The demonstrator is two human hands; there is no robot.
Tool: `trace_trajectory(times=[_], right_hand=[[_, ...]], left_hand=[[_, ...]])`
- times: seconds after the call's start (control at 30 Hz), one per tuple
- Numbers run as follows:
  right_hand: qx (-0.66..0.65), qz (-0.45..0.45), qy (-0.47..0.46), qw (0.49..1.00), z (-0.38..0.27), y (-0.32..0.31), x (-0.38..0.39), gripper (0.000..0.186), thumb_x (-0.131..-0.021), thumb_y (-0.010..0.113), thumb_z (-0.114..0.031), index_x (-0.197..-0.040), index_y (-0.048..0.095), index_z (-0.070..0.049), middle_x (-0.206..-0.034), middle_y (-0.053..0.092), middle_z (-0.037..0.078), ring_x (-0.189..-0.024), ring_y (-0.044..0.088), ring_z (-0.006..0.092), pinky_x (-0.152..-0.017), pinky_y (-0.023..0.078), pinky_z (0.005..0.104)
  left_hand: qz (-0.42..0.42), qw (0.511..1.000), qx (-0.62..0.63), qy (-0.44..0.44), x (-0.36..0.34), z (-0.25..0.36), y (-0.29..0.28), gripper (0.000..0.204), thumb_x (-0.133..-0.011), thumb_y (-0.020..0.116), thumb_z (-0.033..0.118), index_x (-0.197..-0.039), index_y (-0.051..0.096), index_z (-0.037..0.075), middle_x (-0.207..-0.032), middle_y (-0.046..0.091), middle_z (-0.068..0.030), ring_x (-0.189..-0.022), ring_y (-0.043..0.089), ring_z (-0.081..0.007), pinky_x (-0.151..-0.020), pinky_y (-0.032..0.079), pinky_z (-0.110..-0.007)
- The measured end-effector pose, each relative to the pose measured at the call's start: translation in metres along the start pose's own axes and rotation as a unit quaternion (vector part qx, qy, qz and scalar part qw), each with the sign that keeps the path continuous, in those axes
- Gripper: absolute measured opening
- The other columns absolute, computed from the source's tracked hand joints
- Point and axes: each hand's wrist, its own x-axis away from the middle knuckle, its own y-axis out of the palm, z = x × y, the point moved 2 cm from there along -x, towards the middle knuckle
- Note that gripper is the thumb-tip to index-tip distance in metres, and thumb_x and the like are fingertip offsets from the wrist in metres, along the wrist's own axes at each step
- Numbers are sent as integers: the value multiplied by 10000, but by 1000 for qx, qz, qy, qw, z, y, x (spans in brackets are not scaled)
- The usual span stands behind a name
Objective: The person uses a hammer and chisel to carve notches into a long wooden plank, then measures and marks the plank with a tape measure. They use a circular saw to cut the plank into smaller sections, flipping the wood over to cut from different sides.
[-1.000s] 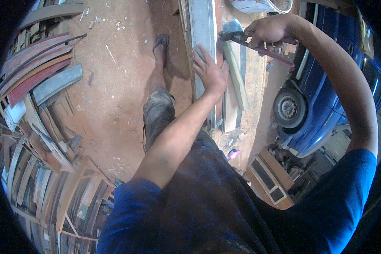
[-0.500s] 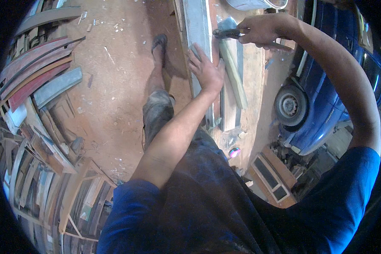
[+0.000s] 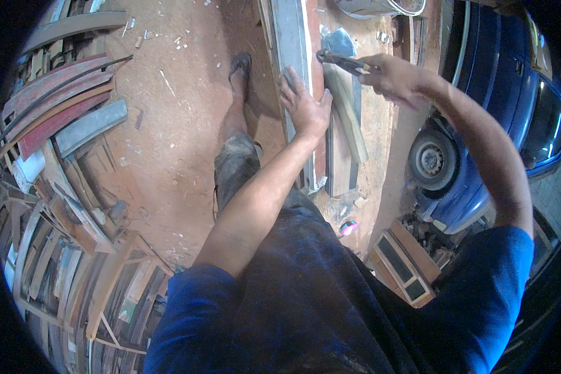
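Note:
My left hand [image 3: 305, 109] presses down on a long grey board [image 3: 291, 37] with a white edge, fingers spread and the thumb toward a reddish-brown strip [image 3: 318, 153] alongside. My right hand [image 3: 393, 78] is closed around a pair of pliers [image 3: 346, 62], partly smeared by motion. The dark jaws of the pliers are at the reddish-brown strip, beyond my left hand; whether they grip anything is too small to tell. Just right of the strip, a pale wooden stick [image 3: 349, 121] lies slantwise on flat strips of wood.
The wooden bench [image 3: 377, 131] carries a bluish sheet piece [image 3: 338, 42], a white bucket [image 3: 380, 9] at its far end and a pink-and-white round object [image 3: 348, 228] near me. A blue car [image 3: 489, 118] stands at right. Stacked timber [image 3: 62, 274] fills the left side.
My right hand has shifted slightly nearer and its forearm has dropped inward, with the pliers still in it. My left hand stays on the board.

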Motion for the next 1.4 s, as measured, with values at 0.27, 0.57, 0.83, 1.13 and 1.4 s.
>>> trace_trajectory(times=[0.27, 0.57, 0.83, 1.13, 1.4], right_hand=[[-292, 153, -50, 943, -12, 62, 49, 496, -1034, 626, -329, -1443, 522, -70, -726, 569, -27, -612, 541, 69, -555, 485, 262], [-629, 171, -276, 707, -88, 111, 86, 408, -1050, 607, -243, -1365, 507, -4, -870, 627, 39, -684, 611, 106, -631, 527, 276], [-524, 352, -264, 729, -107, 91, 110, 273, -1051, 600, -232, -1164, 548, 11, -818, 629, 60, -657, 622, 96, -541, 501, 247], [-444, 484, -216, 723, -74, 75, 85, 260, -1042, 615, -217, -1159, 617, 15, -834, 657, 27, -737, 605, 83, -640, 490, 256], [-731, 210, -121, 638, 10, -49, -14, 294, -1044, 441, -160, -1192, 555, 67, -1131, 677, 198, -805, 694, 166, -469, 496, 171]], left_hand=[[10, 1000, 10, 7, -3, -12, -5, 1121, -798, 824, 359, -1611, 130, 19, -1559, 255, -352, -1455, 281, -507, -1214, 256, -546], [-24, 971, 228, 70, -12, -9, -37, 985, -771, 848, 342, -1503, 320, -54, -1404, 527, -275, -1304, 537, -379, -1113, 417, -428], [-56, 946, 316, 41, 6, 37, -56, 938, -817, 837, 296, -1531, 302, 5, -1420, 506, -183, -1279, 553, -282, -1095, 443, -405], [0, 993, 89, 77, 0, 16, -36, 613, -982, 633, 342, -1453, 421, 12, -1310, 553, -163, -1224, 548, -271, -1082, 422, -396], [27, 995, 31, 89, -12, -29, -8, 1024, -723, 873, 323, -1537, 341, 2, -1491, 467, -274, -1355, 475, -443, -1143, 383, -460]])
